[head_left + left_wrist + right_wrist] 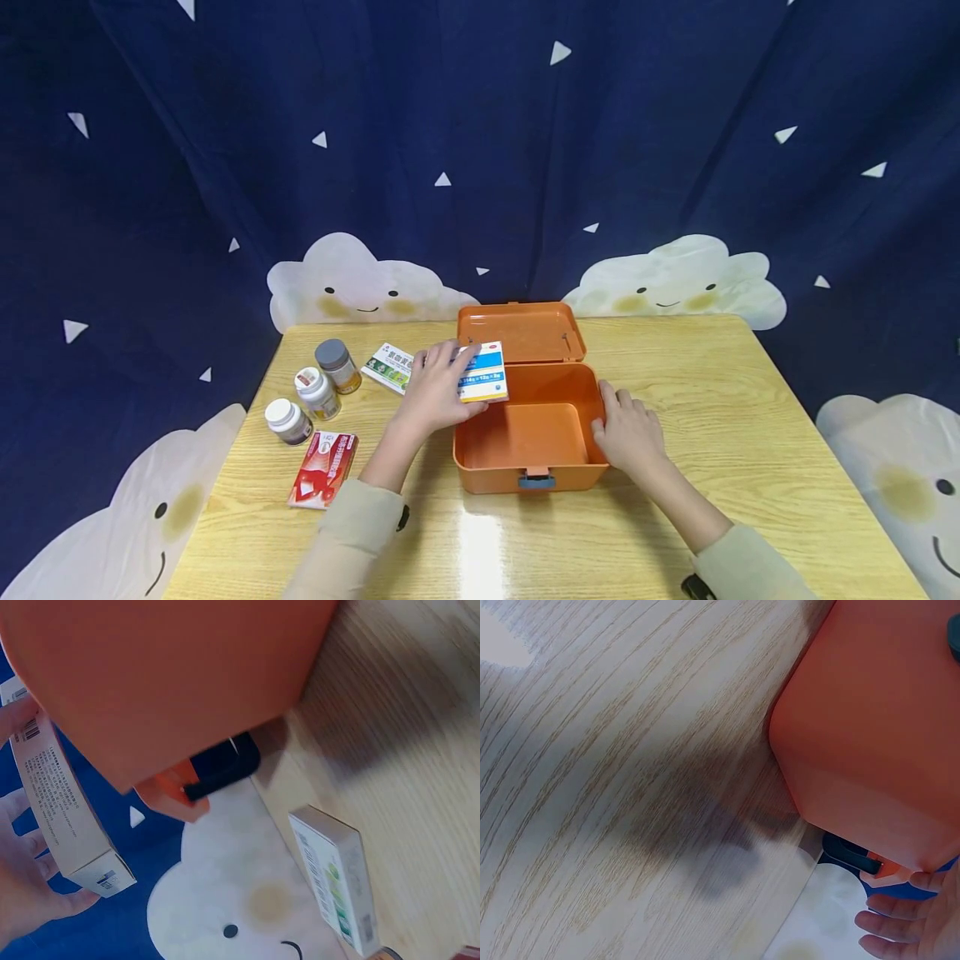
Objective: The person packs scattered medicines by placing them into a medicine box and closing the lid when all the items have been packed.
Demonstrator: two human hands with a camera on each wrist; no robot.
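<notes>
My left hand [435, 390] grips a white and blue medicine carton [483, 372] above the left side of an orange storage box [534, 477]. The left wrist view shows the carton's printed side [60, 795] between thumb and fingers. The orange box stands with its lid [521, 332] folded back; its visible inside holds nothing. My right hand [633, 429] holds the box's right rim, thumb over the edge. In the right wrist view, the other fingers [892, 926] hang loosely outside the wall. A white and green carton [388, 367] lies behind my left hand, partly hidden by it.
On the table's left stand a grey-capped bottle [338, 367] and two white-capped bottles [318, 392]. A red carton [324, 469] lies in front of them. The wooden table [720, 392] extends right of the box. A dark blue curtain [480, 125] hangs behind.
</notes>
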